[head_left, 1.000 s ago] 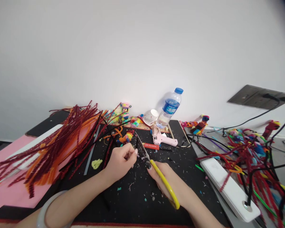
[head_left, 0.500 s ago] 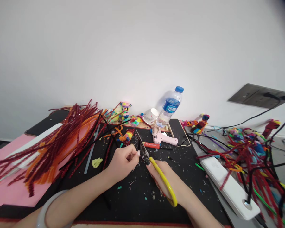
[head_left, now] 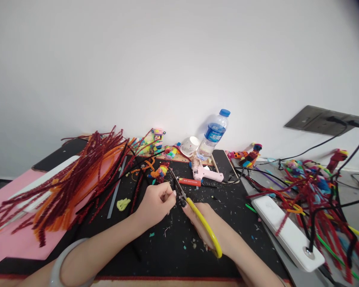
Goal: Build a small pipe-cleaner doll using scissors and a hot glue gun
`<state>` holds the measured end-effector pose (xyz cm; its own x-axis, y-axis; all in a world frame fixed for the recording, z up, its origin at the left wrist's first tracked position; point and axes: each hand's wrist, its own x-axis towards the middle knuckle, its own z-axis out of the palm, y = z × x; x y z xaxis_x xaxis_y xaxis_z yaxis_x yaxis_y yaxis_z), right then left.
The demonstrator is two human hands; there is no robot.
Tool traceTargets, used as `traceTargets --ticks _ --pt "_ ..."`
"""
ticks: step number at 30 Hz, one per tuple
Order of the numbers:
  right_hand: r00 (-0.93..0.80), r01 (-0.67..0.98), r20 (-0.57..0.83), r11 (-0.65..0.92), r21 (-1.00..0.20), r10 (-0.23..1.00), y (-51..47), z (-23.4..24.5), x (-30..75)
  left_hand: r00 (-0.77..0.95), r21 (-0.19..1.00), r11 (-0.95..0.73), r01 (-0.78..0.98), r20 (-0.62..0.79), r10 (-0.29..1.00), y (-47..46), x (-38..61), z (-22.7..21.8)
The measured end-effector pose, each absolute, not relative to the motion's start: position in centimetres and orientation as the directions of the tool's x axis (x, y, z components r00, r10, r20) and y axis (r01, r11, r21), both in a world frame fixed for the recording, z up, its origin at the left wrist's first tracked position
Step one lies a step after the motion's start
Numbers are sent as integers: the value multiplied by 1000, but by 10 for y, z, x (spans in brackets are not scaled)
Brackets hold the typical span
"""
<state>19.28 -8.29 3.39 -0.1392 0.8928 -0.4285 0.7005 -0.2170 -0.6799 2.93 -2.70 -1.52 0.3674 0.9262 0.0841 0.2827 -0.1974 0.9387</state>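
In the middle of the black mat [head_left: 173, 255], my right hand [head_left: 211, 223] grips scissors [head_left: 204, 223] with yellow handles. Their blades point up and away, close to the fingertips of my left hand [head_left: 158, 201]. The left fingers are pinched together; a thin dark bit seems to stick up from them, but against the mat I cannot make it out. Just beyond the fingers lies a small orange, yellow and blue fuzzy figure [head_left: 159, 172]. A pale yellow fuzzy coil [head_left: 123, 204] rests left of my left hand.
Red and orange pipe cleaners [head_left: 77, 175] pile up at left on pink paper [head_left: 6, 199]. Behind the hands are a pink glue gun [head_left: 208, 173], a red stick [head_left: 190, 182], a paper cup [head_left: 190, 146] and a water bottle [head_left: 214, 135]. A white power bank [head_left: 287, 233] lies right.
The view has shifted slightly. Both hands keep nearly the same place, and the scissors' blades look a little closer together near the left fingertips.
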Motion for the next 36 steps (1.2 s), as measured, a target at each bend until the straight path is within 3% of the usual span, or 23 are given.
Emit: traceTargets --ticks 19,26,31,36 --pt "-178 650 -467 -253 -716 866 -83 33 197 376 941 -146 304 22 926 -26 31 -13" --pt "-178 615 -400 -216 -758 899 -87 30 202 359 930 -188 315 66 931 -25 27 -13" --pt "-114 749 -418 -198 -632 901 -91 39 223 473 852 -381 358 187 861 -24 23 -14" --pt "-33 930 -247 -60 -361 968 -91 42 255 746 636 -670 383 215 630 -26 23 -15"
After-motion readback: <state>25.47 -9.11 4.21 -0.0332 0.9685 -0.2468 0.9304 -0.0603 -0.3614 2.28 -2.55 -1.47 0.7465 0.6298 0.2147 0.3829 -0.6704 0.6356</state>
